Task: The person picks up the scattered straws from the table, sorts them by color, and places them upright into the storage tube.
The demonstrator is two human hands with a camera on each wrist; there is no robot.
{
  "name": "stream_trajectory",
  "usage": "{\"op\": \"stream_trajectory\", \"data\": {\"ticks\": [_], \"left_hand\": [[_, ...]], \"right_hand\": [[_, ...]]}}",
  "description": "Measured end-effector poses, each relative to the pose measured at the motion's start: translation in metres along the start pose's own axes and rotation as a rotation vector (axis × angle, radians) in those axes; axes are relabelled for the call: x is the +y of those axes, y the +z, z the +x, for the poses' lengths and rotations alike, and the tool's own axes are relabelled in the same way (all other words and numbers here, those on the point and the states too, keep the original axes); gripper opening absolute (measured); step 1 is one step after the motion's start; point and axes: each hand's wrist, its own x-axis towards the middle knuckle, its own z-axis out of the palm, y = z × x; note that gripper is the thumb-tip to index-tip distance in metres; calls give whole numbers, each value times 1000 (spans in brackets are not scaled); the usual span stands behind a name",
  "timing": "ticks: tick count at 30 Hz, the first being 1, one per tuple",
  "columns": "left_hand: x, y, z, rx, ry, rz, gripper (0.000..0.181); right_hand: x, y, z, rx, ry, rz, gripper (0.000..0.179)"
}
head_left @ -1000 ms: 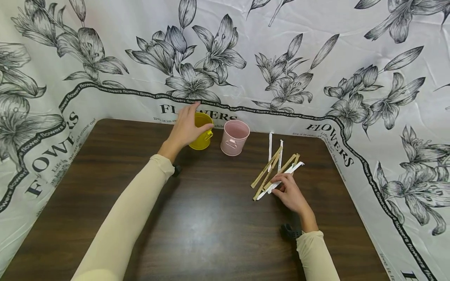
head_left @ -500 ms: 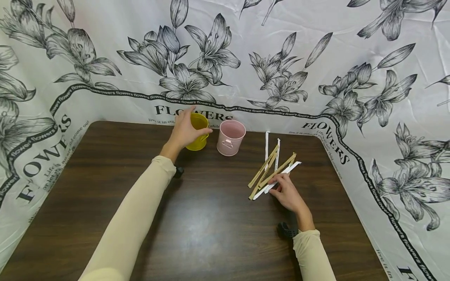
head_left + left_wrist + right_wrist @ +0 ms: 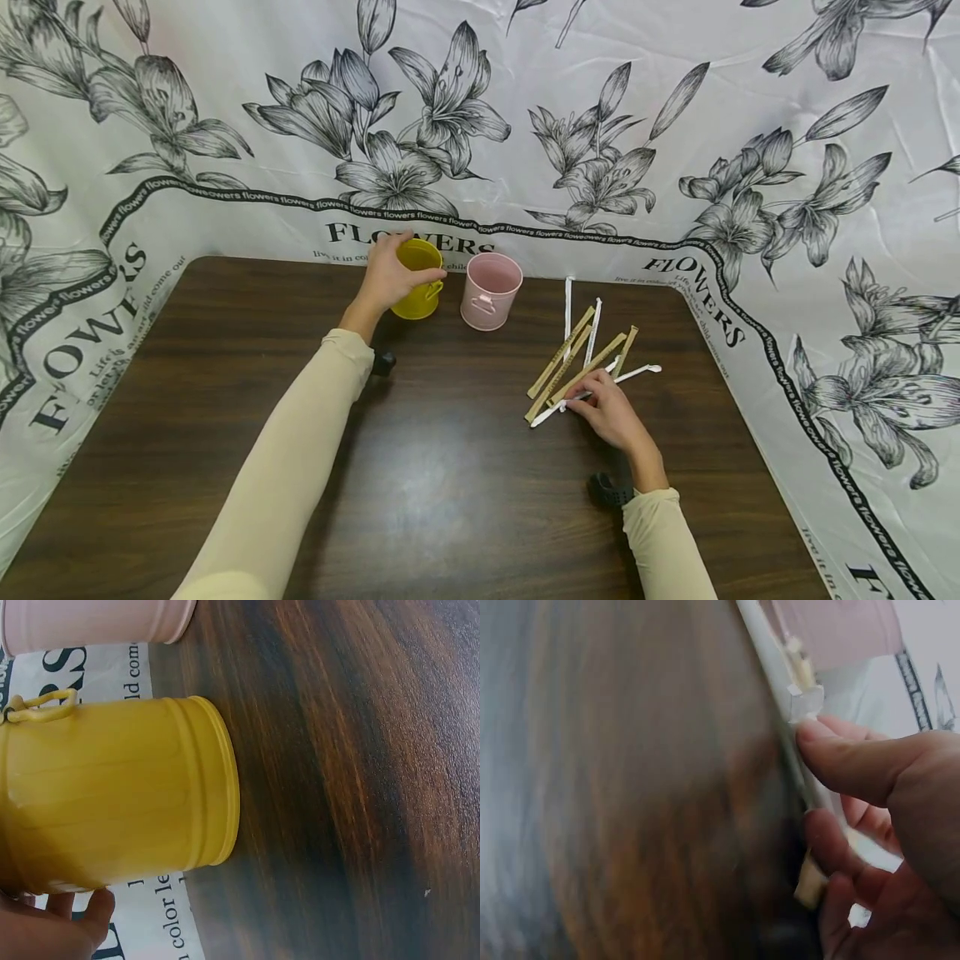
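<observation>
My left hand holds a small yellow metal bucket near its rim, thumb across the near side. In the left wrist view the bucket stands on the table, and fingertips touch its side. My right hand pinches a slim white paper-wrapped stick between thumb and fingers, at the front of a loose pile. In the right wrist view its flat end shows beyond the thumb. Several brown paper-wrapped sticks and more white ones lie crossed beside the hand.
A pink metal bucket stands upright just right of the yellow one. Behind the dark wooden table hangs a white cloth printed with black flowers and lettering, also along both sides.
My right hand has closed on a white stick and turned it, so its far end now points further right, apart from the pile. The left hand stays at the yellow bucket; the view shifts slightly.
</observation>
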Motion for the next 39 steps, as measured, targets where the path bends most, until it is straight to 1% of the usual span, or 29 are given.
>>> {"op": "stream_trajectory", "data": {"ticks": [3, 8, 14, 17, 21, 23, 29, 34, 39], "left_hand": [[-1, 1, 0, 1, 0, -6, 98], [-2, 2, 0, 5, -16, -36, 98], [-1, 2, -3, 9, -47, -71, 97], [-1, 1, -4, 13, -56, -92, 96], [-2, 2, -4, 10, -54, -98, 96], [-3, 2, -4, 8, -55, -96, 97], [-2, 2, -4, 4, -71, -94, 97], [-1, 2, -4, -2, -80, -98, 97], [-2, 1, -4, -4, -84, -105, 95]], "right_hand": [[-3, -2, 0, 2, -7, 57, 5], [-6, -7, 1, 30, -13, 135, 5], [-13, -11, 5, 105, -50, 129, 5], [-19, -13, 7, 141, -36, 135, 5], [-24, -14, 8, 160, -5, 153, 8], [-26, -13, 9, 164, -10, 169, 12], [-29, -11, 15, 217, -84, 130, 17], [-31, -10, 19, 236, -95, 78, 14], [-35, -11, 24, 229, -102, 68, 13]]}}
